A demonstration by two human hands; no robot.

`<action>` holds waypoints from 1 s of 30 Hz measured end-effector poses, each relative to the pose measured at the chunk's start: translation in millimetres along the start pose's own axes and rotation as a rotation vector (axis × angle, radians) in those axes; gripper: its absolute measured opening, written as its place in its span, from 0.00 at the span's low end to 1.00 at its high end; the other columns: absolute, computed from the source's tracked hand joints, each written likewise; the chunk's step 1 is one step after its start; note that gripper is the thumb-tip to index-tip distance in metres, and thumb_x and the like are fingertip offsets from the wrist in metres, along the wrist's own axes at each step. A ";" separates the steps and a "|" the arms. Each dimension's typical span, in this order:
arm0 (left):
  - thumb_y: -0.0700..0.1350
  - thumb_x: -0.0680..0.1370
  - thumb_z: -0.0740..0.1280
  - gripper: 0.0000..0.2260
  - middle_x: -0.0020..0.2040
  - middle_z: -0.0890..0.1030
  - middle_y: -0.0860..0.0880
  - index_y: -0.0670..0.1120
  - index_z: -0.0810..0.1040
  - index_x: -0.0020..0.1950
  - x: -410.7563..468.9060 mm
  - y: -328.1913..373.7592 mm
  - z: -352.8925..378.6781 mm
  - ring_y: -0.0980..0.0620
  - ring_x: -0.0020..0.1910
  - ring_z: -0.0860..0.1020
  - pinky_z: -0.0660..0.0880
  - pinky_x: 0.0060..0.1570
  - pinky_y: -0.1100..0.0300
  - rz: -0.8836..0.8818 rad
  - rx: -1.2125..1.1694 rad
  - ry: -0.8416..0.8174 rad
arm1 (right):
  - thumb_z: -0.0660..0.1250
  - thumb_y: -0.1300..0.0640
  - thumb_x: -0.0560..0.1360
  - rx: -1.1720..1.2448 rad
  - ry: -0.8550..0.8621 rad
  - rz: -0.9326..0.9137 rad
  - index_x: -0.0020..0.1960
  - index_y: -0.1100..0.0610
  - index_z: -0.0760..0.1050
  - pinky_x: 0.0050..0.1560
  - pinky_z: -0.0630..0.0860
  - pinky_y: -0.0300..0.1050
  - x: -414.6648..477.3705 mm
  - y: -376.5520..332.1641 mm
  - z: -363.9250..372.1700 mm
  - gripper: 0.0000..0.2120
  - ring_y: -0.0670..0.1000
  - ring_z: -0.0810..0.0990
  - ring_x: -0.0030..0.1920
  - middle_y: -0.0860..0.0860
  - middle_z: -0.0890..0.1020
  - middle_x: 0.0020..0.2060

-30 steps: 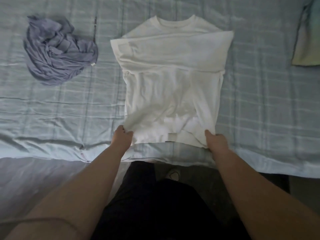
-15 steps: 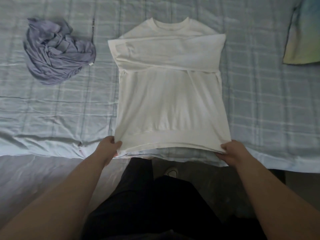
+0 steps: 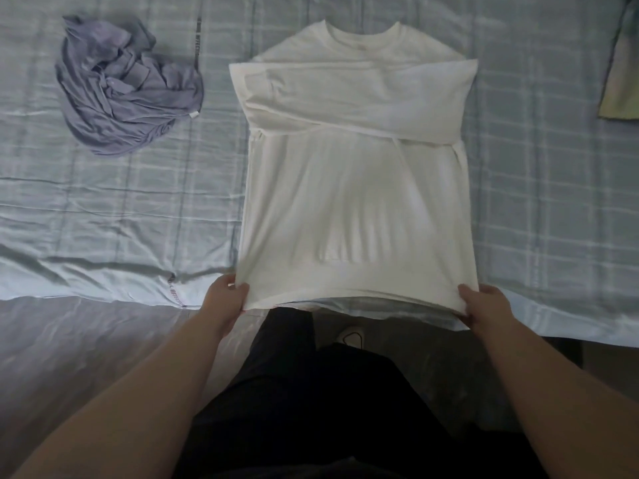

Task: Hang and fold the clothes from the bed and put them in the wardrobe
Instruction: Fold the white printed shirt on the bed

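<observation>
The left hand (image 3: 226, 299) grips the near left corner of the hem of the white shirt (image 3: 352, 202), with the fingers curled round the edge of the cloth; the right hand (image 3: 484, 305) grips the near right corner in the same way, so both hands are closed on the hem, which seems to be lifted a little over the near edge of the bed (image 3: 121, 209); below the forearms only the dark trousers (image 3: 311, 409) of the person and one shoe (image 3: 351, 335) on the floor are visible. Farther from the person, the body of the shirt lies flat on the checked bed cover, stretched with some fine lengthwise wrinkles; its sleeves (image 3: 352, 95) are already laid across the chest, one over the other, and the collar (image 3: 363, 32) is at the far end. I judge that this shirt is about in the middle of its folding: the sleeves are in, but the hem is not yet brought up toward the collar, which is probably the next step. On the far left of the bed, well apart from the shirt, a purple garment (image 3: 128, 88) lies in a crumpled heap, not folded; at the far right edge, part of a yellow-green garment (image 3: 622, 81) is visible, and its state I cannot tell. The wardrobe is not in view; so most of the task is left.
</observation>
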State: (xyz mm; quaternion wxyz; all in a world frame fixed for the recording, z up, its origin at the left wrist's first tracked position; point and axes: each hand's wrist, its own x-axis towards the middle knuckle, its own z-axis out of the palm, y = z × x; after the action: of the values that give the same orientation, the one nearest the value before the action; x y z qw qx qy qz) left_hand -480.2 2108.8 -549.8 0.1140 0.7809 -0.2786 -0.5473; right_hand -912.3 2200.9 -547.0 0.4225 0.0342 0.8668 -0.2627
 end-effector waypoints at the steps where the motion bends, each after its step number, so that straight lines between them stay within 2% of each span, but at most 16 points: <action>1: 0.37 0.79 0.62 0.15 0.56 0.80 0.39 0.38 0.75 0.66 -0.1 -1.7 -0.3 0.46 0.43 0.79 0.76 0.35 0.58 0.010 0.074 0.010 | 0.69 0.58 0.77 -0.079 0.002 -0.022 0.64 0.68 0.73 0.55 0.78 0.59 -0.4 3.3 -0.4 0.20 0.66 0.78 0.56 0.65 0.78 0.59; 3: 0.38 0.80 0.62 0.14 0.54 0.80 0.42 0.37 0.76 0.64 -2.7 0.1 0.4 0.48 0.39 0.78 0.73 0.32 0.61 0.022 0.190 0.015 | 0.68 0.59 0.78 -0.164 0.024 -0.037 0.63 0.71 0.74 0.50 0.75 0.51 -2.8 5.7 0.3 0.19 0.67 0.78 0.56 0.65 0.78 0.55; 4: 0.39 0.80 0.63 0.14 0.53 0.80 0.42 0.37 0.76 0.64 -4.7 2.8 -0.1 0.49 0.38 0.77 0.72 0.30 0.63 0.021 0.213 0.021 | 0.67 0.58 0.79 -0.177 0.027 -0.030 0.63 0.72 0.73 0.48 0.74 0.50 -4.9 4.6 0.8 0.19 0.67 0.77 0.56 0.66 0.77 0.55; 7: 0.40 0.79 0.66 0.15 0.55 0.78 0.43 0.40 0.73 0.65 -10.3 13.9 -3.9 0.49 0.40 0.78 0.74 0.26 0.65 0.028 0.131 0.007 | 0.70 0.49 0.75 -0.184 -0.010 -0.070 0.60 0.66 0.75 0.54 0.79 0.59 -20.0 -8.0 -0.5 0.23 0.64 0.77 0.53 0.63 0.77 0.56; 8: 0.39 0.79 0.68 0.15 0.56 0.77 0.44 0.42 0.71 0.65 -14.0 19.5 -6.8 0.48 0.43 0.79 0.78 0.28 0.65 0.031 0.073 -0.008 | 0.71 0.45 0.72 -0.197 -0.013 -0.084 0.58 0.63 0.76 0.53 0.80 0.62 -20.5 -10.6 -2.3 0.24 0.64 0.78 0.53 0.62 0.78 0.56; 10: 0.38 0.78 0.70 0.21 0.58 0.76 0.43 0.47 0.68 0.69 -18.9 32.3 -13.8 0.45 0.48 0.81 0.84 0.39 0.52 0.038 -0.044 -0.053 | 0.71 0.46 0.73 -0.201 -0.032 -0.128 0.60 0.63 0.74 0.42 0.83 0.57 -26.0 -18.6 -6.5 0.24 0.63 0.78 0.55 0.60 0.77 0.57; 11: 0.37 0.77 0.70 0.24 0.59 0.76 0.42 0.49 0.68 0.71 -20.0 39.7 -18.0 0.44 0.50 0.81 0.84 0.42 0.47 0.042 -0.074 -0.070 | 0.71 0.49 0.75 -0.190 -0.044 -0.146 0.63 0.63 0.73 0.35 0.82 0.51 -33.7 -27.6 -7.7 0.23 0.62 0.77 0.56 0.59 0.76 0.58; 12: 0.37 0.77 0.70 0.25 0.59 0.76 0.42 0.51 0.68 0.71 -22.9 49.1 -22.8 0.43 0.50 0.82 0.84 0.42 0.47 0.055 -0.088 -0.080 | 0.70 0.52 0.76 -0.147 -0.062 -0.148 0.66 0.62 0.71 0.32 0.81 0.47 -39.2 -36.6 -9.0 0.22 0.61 0.77 0.56 0.59 0.74 0.59; 13: 0.36 0.78 0.69 0.22 0.57 0.77 0.42 0.51 0.71 0.69 -25.2 59.0 -27.3 0.44 0.50 0.82 0.84 0.42 0.48 0.073 -0.108 -0.089 | 0.69 0.56 0.78 -0.055 -0.095 -0.135 0.68 0.60 0.69 0.34 0.80 0.47 -44.8 -46.7 -9.6 0.21 0.60 0.77 0.55 0.59 0.73 0.61; 16: 0.33 0.79 0.67 0.09 0.55 0.81 0.37 0.44 0.80 0.55 -29.3 91.5 -39.7 0.42 0.48 0.82 0.82 0.42 0.54 0.068 -0.336 -0.221 | 0.64 0.66 0.79 0.210 -0.231 -0.076 0.75 0.50 0.63 0.52 0.78 0.53 -60.2 -82.2 -12.6 0.28 0.56 0.76 0.52 0.57 0.72 0.58; 18: 0.31 0.78 0.67 0.06 0.52 0.82 0.37 0.40 0.80 0.51 -28.9 118.2 -46.2 0.43 0.46 0.83 0.81 0.43 0.58 0.021 -0.463 -0.288 | 0.62 0.67 0.80 0.294 -0.279 -0.102 0.73 0.46 0.65 0.51 0.77 0.50 -69.9 -112.7 -11.5 0.26 0.55 0.77 0.48 0.55 0.75 0.53; 20: 0.31 0.77 0.67 0.05 0.49 0.82 0.37 0.38 0.79 0.51 -21.3 149.5 -50.7 0.44 0.45 0.83 0.81 0.43 0.58 -0.007 -0.538 -0.303 | 0.62 0.65 0.81 0.344 -0.264 -0.134 0.68 0.49 0.73 0.42 0.78 0.43 -73.5 -146.7 -6.1 0.19 0.52 0.78 0.44 0.56 0.78 0.52; 22: 0.32 0.78 0.67 0.05 0.46 0.81 0.39 0.38 0.79 0.51 -9.0 182.3 -55.0 0.45 0.43 0.83 0.82 0.42 0.58 -0.006 -0.566 -0.309 | 0.62 0.65 0.81 0.381 -0.236 -0.129 0.57 0.53 0.79 0.35 0.79 0.38 -73.8 -180.8 3.2 0.11 0.49 0.80 0.40 0.58 0.79 0.52; 24: 0.35 0.79 0.66 0.04 0.44 0.82 0.42 0.40 0.79 0.52 9.7 215.1 -57.8 0.48 0.41 0.83 0.81 0.41 0.59 0.002 -0.546 -0.320 | 0.62 0.65 0.80 0.436 -0.230 -0.125 0.51 0.56 0.79 0.35 0.80 0.37 -68.1 -213.9 15.5 0.09 0.48 0.81 0.41 0.58 0.79 0.52; 27: 0.38 0.80 0.66 0.05 0.45 0.84 0.44 0.42 0.81 0.53 47.0 267.8 -56.3 0.50 0.42 0.84 0.81 0.40 0.60 0.031 -0.522 -0.328 | 0.62 0.67 0.80 0.493 -0.226 -0.182 0.54 0.60 0.77 0.36 0.80 0.35 -56.4 -267.1 36.2 0.06 0.44 0.83 0.40 0.55 0.80 0.49; 30: 0.39 0.80 0.66 0.04 0.40 0.84 0.46 0.41 0.80 0.51 85.6 320.4 -42.0 0.53 0.37 0.84 0.80 0.37 0.63 0.050 -0.575 -0.353 | 0.63 0.66 0.80 0.521 -0.195 -0.228 0.58 0.60 0.75 0.37 0.79 0.34 -33.3 -314.8 59.7 0.08 0.43 0.83 0.38 0.53 0.80 0.48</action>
State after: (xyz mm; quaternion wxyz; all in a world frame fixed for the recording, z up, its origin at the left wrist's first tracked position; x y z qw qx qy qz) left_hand -520.0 1793.2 -447.0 0.2929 0.6031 -0.1474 -0.7271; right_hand -936.8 1906.8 -417.9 0.4487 0.0184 0.7236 -0.5242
